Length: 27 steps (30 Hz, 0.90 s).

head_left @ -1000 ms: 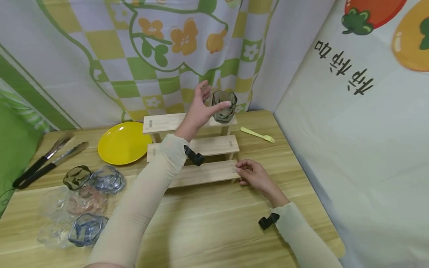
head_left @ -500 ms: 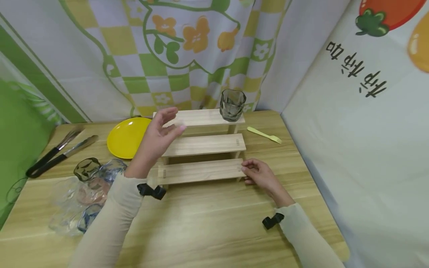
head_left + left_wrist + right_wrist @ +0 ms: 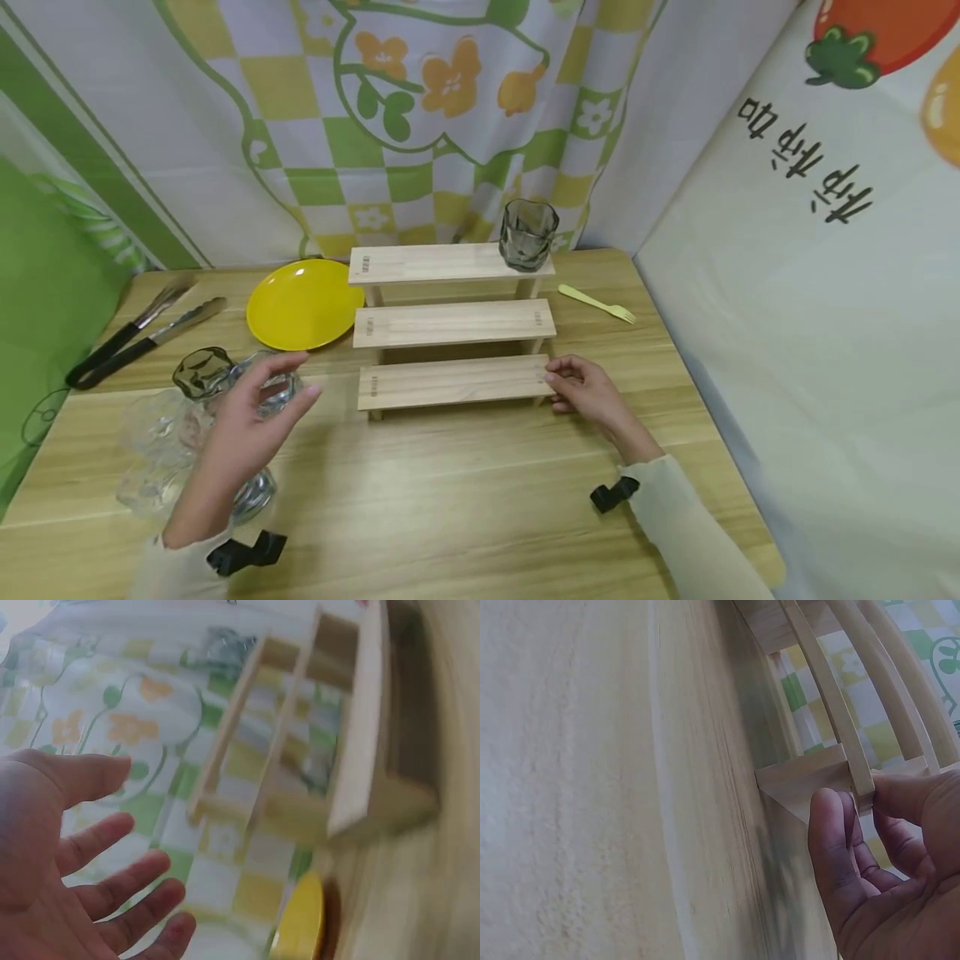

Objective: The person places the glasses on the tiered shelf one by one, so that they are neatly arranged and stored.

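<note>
My left hand (image 3: 243, 437) is spread, empty; right hand (image 3: 592, 400) pinches the shelf (image 3: 450, 383). Glasses (image 3: 202, 373) look slippery, fragile: I'd grip sides.

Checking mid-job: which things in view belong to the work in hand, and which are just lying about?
Likely part of the job:
pale wooden three-tier rack, end pinched by the right hand
smoky grey wavy glass cup, on the rack
cluster of clear and tinted glass cups, near the left hand

Apparently just lying about:
round yellow plate
pale yellow fork
black-handled metal tongs
</note>
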Motion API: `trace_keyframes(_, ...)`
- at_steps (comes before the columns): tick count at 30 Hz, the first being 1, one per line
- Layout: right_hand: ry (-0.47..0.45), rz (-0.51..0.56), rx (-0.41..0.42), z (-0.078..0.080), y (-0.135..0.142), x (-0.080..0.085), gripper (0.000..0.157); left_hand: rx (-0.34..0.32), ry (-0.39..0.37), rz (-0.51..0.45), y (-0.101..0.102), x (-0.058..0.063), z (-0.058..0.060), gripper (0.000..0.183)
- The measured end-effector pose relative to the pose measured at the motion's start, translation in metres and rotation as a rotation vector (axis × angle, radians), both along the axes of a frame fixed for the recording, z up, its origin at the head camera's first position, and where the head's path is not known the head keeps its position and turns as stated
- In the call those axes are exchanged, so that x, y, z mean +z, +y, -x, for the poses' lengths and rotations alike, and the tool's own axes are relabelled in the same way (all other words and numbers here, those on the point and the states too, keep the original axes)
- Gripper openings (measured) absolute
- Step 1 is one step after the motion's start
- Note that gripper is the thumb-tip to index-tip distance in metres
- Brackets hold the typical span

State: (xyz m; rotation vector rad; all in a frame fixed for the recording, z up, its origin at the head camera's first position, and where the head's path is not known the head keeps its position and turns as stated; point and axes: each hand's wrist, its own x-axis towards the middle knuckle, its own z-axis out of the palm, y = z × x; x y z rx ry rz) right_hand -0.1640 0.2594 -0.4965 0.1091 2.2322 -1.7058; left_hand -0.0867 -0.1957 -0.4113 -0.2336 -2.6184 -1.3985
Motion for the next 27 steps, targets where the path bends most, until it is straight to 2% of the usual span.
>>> trace_keyframes(3,-0.004,0.004,0.003,-0.001,-0.001,0.002,0.029,0.050,0.040,0.145,-0.018,-0.006,-0.022,0.044)
trace_keyframes(6,-0.004,0.002,0.008,-0.002,-0.002,0.003,0.031,0.100,0.031,0.287,-0.034,-0.007,-0.041,0.047)
trace_keyframes(10,-0.001,-0.005,0.002,-0.001,-0.002,0.004,0.032,0.118,0.009,0.455,-0.052,-0.005,-0.058,0.052)
trace_keyframes(14,0.002,-0.005,-0.002,-0.002,-0.002,0.005,0.032,0.087,0.010,0.575,-0.063,-0.007,-0.067,0.057)
trace_keyframes(17,0.002,-0.003,-0.006,-0.003,-0.002,0.005,0.032,0.057,0.016,0.631,-0.069,-0.012,-0.071,0.059)
trace_keyframes(20,0.001,-0.003,-0.001,-0.003,-0.002,0.005,0.033,0.033,0.010,0.662,-0.074,-0.017,-0.075,0.063)
trace_keyframes(27,0.004,-0.007,-0.001,-0.002,-0.003,0.004,0.032,0.002,-0.056,0.664,-0.079,-0.027,-0.078,0.065)
